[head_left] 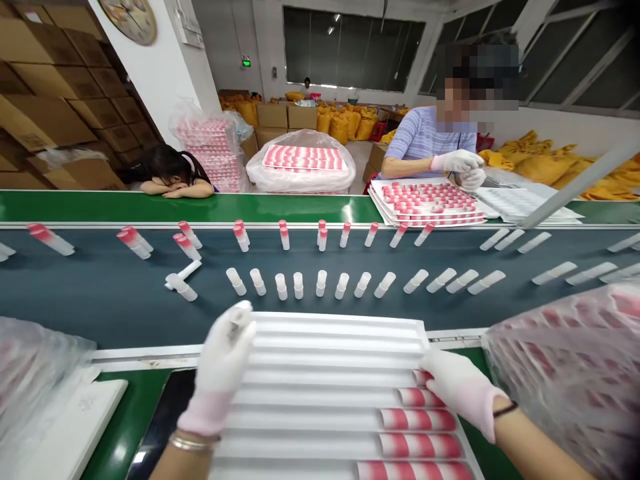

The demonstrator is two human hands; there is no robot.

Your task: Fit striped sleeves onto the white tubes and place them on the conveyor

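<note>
A white ridged tray (320,379) lies in front of me, with long grooves running across it. Pink-and-white caps (419,420) sit end to end in the right part of its lower grooves. My right hand (457,383), in a white glove, has its fingers closed around a pink-and-white cap (421,377) at the tray's right edge. By the upper left corner of the tray is my left hand (227,360), also gloved, with its fingers pinched together. Whatever it may hold is hidden. Beyond both hands, white tubes (281,287) stand in a row on the dark conveyor belt (100,293).
Pink-topped tubes (284,235) form a farther row on the belt. Across it, a gloved co-worker (425,140) handles things above a filled tray (430,200); another person (175,173) rests head on arms. Plastic-wrapped stacks (570,373) flank me.
</note>
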